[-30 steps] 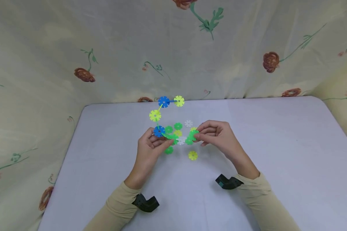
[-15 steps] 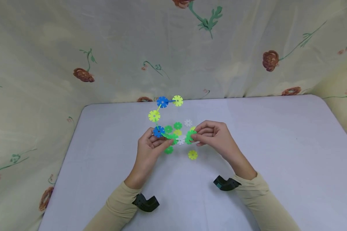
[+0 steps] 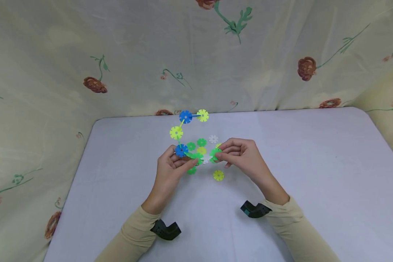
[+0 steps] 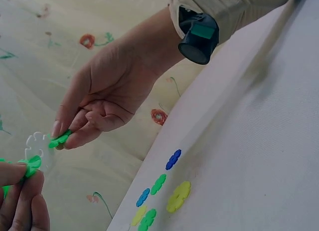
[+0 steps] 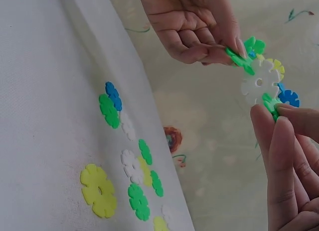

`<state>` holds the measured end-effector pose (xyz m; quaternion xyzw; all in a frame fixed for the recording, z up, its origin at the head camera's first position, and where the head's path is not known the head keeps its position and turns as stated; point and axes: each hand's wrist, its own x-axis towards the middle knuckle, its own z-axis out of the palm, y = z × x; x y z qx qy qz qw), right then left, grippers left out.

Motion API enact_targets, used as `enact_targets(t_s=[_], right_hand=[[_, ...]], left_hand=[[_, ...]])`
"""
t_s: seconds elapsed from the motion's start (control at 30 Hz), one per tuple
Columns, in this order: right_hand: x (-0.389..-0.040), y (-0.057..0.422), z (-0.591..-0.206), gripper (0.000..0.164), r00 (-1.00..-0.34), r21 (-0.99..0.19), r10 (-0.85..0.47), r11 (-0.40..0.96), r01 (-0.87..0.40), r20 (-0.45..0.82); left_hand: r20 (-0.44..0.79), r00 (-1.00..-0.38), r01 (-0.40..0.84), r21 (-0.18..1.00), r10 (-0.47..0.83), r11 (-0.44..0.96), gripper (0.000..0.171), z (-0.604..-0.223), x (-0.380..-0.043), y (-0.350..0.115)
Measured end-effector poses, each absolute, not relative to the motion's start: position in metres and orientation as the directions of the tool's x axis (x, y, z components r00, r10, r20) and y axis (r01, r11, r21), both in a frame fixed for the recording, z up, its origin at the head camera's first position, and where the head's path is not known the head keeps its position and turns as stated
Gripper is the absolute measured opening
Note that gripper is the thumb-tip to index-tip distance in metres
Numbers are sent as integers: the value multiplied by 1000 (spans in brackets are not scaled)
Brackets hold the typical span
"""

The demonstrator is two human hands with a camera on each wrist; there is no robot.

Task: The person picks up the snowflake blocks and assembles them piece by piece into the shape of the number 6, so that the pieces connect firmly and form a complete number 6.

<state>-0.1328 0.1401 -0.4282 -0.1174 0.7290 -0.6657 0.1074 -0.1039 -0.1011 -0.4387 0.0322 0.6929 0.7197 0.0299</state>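
My left hand [image 3: 170,167] pinches a green notched snowflake disc [image 5: 241,60] in a chain of interlocking discs. The chain rises behind this hand, with blue discs [image 3: 185,116] and yellow discs [image 3: 176,133] joined edge to edge. A white disc [image 5: 259,82] stands between the two hands, meeting the left hand's green disc. Between thumb and fingertips, my right hand [image 3: 240,153] pinches another green disc [image 5: 270,106], which overlaps the white disc's edge in the right wrist view. Both hands are raised over the table.
Loose discs lie on the white table [image 3: 314,182] beneath the hands: a yellow disc [image 3: 218,175] nearest, a white disc [image 3: 213,139] farther back, and several green, yellow and blue ones. A flowered cloth [image 3: 134,47] hangs behind the table.
My right hand has shifted slightly left with its green disc, narrowing the gap to the left hand. The left hand and chain have barely moved.
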Motion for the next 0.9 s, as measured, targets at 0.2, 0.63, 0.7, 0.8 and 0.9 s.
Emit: enact_targets(t_s=[0.2, 0.63, 0.7, 0.8, 0.9], right_hand=[[-132, 139, -429, 16, -951, -997, -310, 60, -38, 18], [-133, 134, -430, 17, -949, -998, -316, 66, -22, 0], [-133, 135, -428, 20, -943, -994, -332, 104, -24, -12], [-134, 139, -426, 24, -936, -985, -352, 170, -42, -21], [-134, 143, -426, 22, -928, -976, -371, 211, -53, -30]], left_hand=[[-17, -995, -21, 999, 101, -45, 35, -437, -103, -100], [-34, -994, -38, 999, 100, -34, 36, -437, -103, -100], [-23, -995, -26, 999, 100, -30, 36, -436, -103, -100], [-15, -994, -18, 999, 105, -28, 35, -434, -103, -101], [-18, -993, -21, 999, 119, -29, 35, -432, -102, -101]])
